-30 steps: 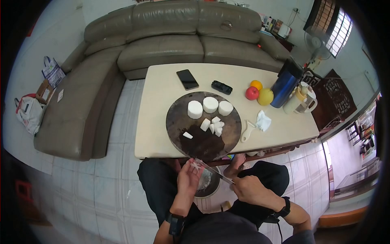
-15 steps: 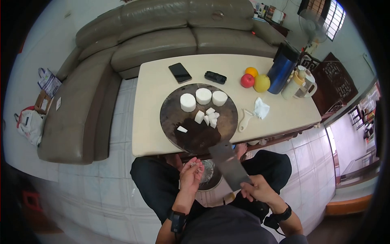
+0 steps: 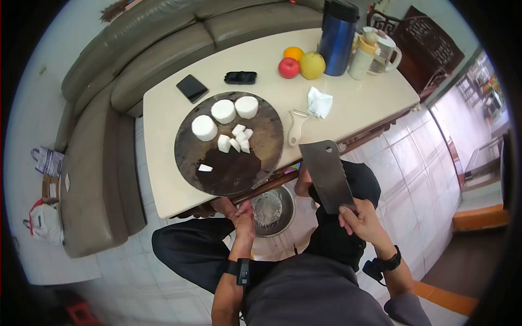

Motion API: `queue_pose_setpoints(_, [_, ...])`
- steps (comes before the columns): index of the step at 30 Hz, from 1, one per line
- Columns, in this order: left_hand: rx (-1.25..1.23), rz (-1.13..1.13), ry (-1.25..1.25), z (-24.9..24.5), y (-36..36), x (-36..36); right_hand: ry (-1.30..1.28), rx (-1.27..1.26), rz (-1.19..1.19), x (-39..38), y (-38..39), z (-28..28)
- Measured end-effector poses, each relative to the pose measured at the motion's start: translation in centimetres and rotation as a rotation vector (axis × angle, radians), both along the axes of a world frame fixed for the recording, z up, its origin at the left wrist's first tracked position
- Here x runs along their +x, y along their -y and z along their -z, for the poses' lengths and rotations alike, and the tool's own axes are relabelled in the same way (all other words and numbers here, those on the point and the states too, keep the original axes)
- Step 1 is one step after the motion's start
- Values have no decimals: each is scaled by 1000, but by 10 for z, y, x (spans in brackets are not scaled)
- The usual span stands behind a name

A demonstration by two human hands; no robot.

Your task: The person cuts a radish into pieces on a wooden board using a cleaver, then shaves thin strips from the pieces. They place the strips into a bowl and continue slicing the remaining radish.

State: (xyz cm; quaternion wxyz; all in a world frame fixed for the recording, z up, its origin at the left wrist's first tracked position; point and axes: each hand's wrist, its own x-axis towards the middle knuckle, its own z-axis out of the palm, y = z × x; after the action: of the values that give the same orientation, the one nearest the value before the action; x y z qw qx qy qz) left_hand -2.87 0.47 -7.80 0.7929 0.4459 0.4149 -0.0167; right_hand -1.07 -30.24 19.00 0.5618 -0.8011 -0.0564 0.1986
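Observation:
My right hand [image 3: 360, 220] grips a cleaver [image 3: 328, 175] by its handle, the broad dark blade pointing up and away beside the table's front edge. My left hand [image 3: 244, 218] is low between the knees, left of a metal basin [image 3: 291, 213]. Its fingers look bunched together, and what they hold, if anything, is hidden. On the round dark chopping board [image 3: 190, 168] stand three thick white vegetable rounds [image 3: 223, 111], like radish. Several cut white chunks [image 3: 224, 144] lie nearer, and one small white piece [image 3: 205, 168] sits apart on the left.
Right of the board lie a peeler [image 3: 296, 127] and a crumpled tissue [image 3: 319, 103]. Farther back are a red apple [image 3: 289, 68], an orange [image 3: 293, 53], a yellow-green fruit [image 3: 312, 66], a blue flask [image 3: 338, 43] and a glass jug [image 3: 383, 54]. A phone [image 3: 192, 88] lies back left.
The view has turned, shifting the table left and up. My right hand has lifted the cleaver away from the board's front edge. The left hand has moved from over the basin to its left side.

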Motion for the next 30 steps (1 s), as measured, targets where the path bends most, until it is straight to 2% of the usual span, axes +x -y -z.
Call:
queue_pose_setpoints(3, [40,-40,89,-10,6,-3,10,28,19,-2,-4,9])
queue_pose_setpoints(5, [32,-56,135,-12,8,-1,172,-8,-48,-4,-3,17])
queue_pose_setpoints(11, [146,8,204,-1,9,-7,169,14,-50,-5,1,18])
queue_pose_setpoints(13, [252,79,225,-4,10,-7,150,31,-51,-5,3,13])
queue_pose_setpoints(15, [249,90,197,-11,13,-6,-25,185,-9,-2,7,7])
queue_pose_setpoints(16, [240,104,164,-17,14,-6,-16,196,-17,-3,10,7])
queue_pose_setpoints(21, [160,146,123,-45,28,-5,-310,648,119,0,37,17])
queue_pose_setpoints(23, [129,311,103,-58,34,0,-278,681,97,3,44,23])
queue_pose_setpoints(24, [130,318,119,-66,37,0,-325,691,100,4,48,24])
queue_pose_setpoints(26, [179,473,122,-81,47,6,-428,655,89,5,61,32])
queue_pose_setpoints(30, [183,594,158,-95,52,18,-464,564,95,-5,85,60])
